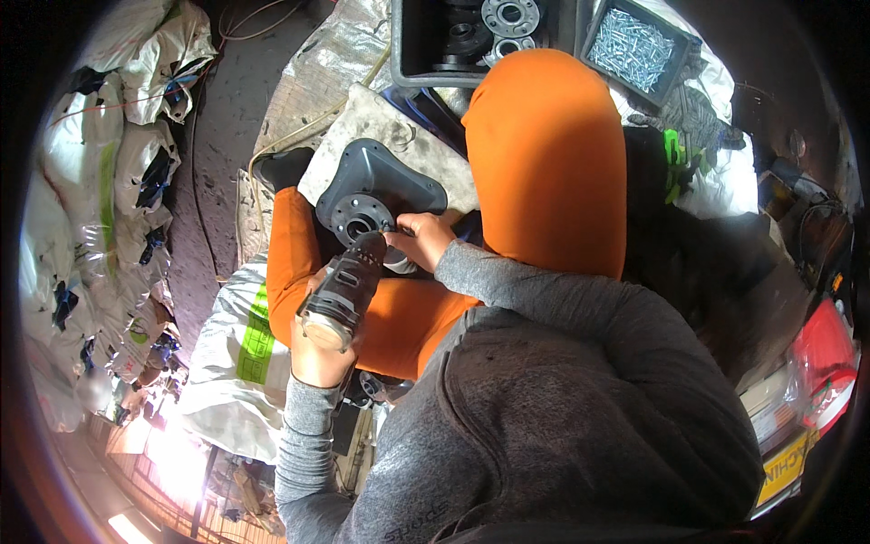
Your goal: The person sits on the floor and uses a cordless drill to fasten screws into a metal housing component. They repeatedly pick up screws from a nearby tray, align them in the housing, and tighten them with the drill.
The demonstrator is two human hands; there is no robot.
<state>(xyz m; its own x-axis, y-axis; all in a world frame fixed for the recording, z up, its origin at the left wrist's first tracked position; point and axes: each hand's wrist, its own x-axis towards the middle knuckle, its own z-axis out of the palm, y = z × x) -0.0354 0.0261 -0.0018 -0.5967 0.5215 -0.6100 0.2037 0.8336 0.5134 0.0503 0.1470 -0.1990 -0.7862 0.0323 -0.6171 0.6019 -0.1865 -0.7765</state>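
Note:
My left hand (323, 361) is wrapped round a dark cordless drill (346, 283). The drill's front end meets the edge of a round grey flange (359, 216) that has holes round a central opening. This flange joins a flared, dark grey plastic-looking part (399, 181) with a wide, rounded-corner plate, lying tilted by my bent legs. My right hand (422, 241) is at the right edge of the round flange, with thumb and forefinger pinched beside the drill's tip. Something small and dark shows between those fingertips, too small to name.
A black crate (395, 54) of round flanged parts stands beyond my raised knee (548, 163). To its right, a tray (594, 54) is heaped with silvery screws (634, 50). A pale, stained slab (331, 150) lies under the part. Stuffed white sacks (82, 181) line the left.

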